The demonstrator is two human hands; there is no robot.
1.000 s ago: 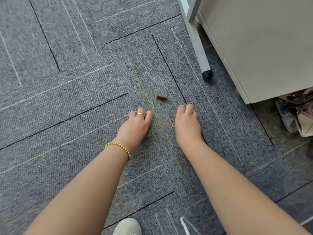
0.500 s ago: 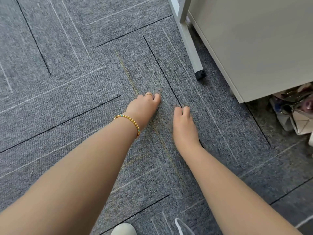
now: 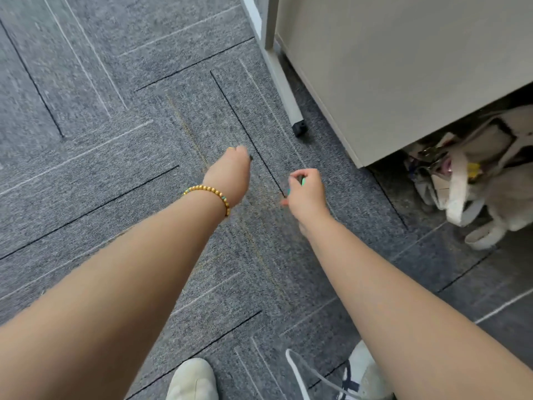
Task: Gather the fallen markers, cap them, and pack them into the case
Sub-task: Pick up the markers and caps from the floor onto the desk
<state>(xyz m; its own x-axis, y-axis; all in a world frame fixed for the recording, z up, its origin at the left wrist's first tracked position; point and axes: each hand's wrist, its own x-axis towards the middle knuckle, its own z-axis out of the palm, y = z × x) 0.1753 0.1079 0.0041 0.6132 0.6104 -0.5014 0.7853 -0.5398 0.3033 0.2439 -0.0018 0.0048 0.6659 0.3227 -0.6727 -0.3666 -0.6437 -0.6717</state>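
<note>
Reaching down over the grey carpet [image 3: 121,174], both arms stretch forward side by side, hands apart and lifted off the floor. Left hand [image 3: 230,176], beaded bracelet [image 3: 210,193] at the wrist, has its fingers curled under around a small dark piece [image 3: 251,158] that barely peeks out. Right hand [image 3: 307,192] curls its fingers around green markers [image 3: 301,180], mostly hidden in the fist.
</note>
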